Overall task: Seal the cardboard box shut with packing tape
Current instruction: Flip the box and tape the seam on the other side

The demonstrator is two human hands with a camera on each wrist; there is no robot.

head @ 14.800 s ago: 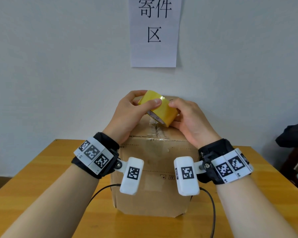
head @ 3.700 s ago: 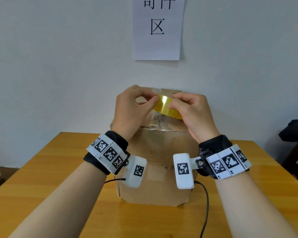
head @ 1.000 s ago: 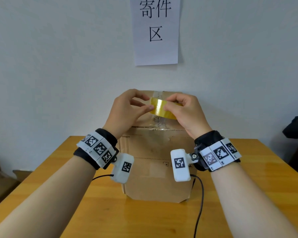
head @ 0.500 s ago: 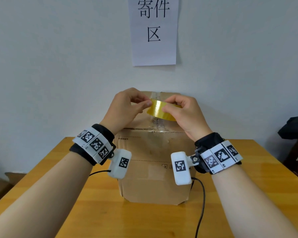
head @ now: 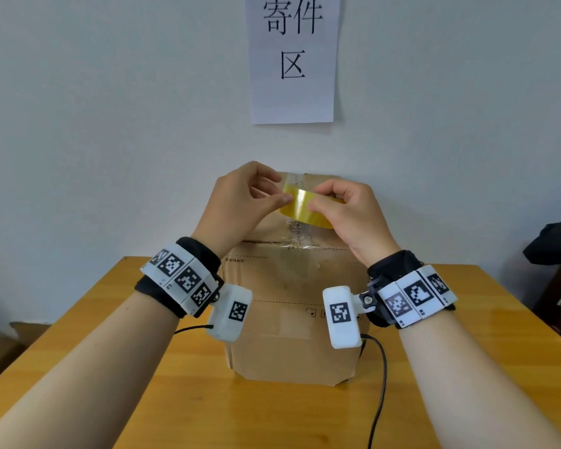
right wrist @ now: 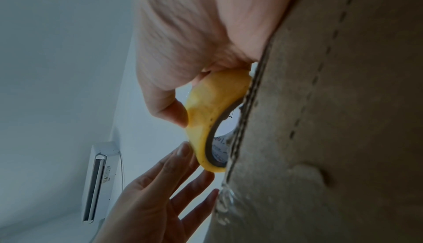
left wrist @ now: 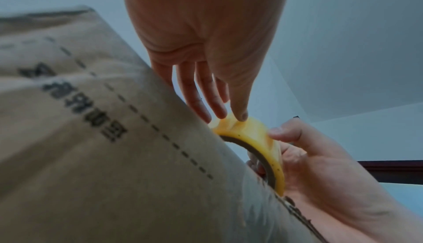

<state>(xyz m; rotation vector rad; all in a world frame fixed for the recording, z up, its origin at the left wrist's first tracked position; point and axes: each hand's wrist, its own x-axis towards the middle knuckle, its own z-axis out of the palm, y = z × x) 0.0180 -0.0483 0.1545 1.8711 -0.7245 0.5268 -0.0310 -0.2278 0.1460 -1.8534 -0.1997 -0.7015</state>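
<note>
A brown cardboard box stands on the table against the wall, its top flaps down. Just above its top, my right hand grips a yellow roll of packing tape, thumb on the outer face and fingers through the core. My left hand is at the roll's left side. Its thumb tip presses on the yellow face of the roll and its other fingers are nearly straight behind it. The right wrist view shows the roll beside the box's edge. No strip is pulled free.
Crinkled clear tape lies along the box's top seam. The wooden table extends left, right and in front of the box. A paper sign hangs on the white wall. Dark clothing sits at the right edge. Wrist-camera cables trail over the table.
Both hands have stayed on the roll above the box top. The left thumb has shifted slightly along the roll's face; the view has moved a little.
</note>
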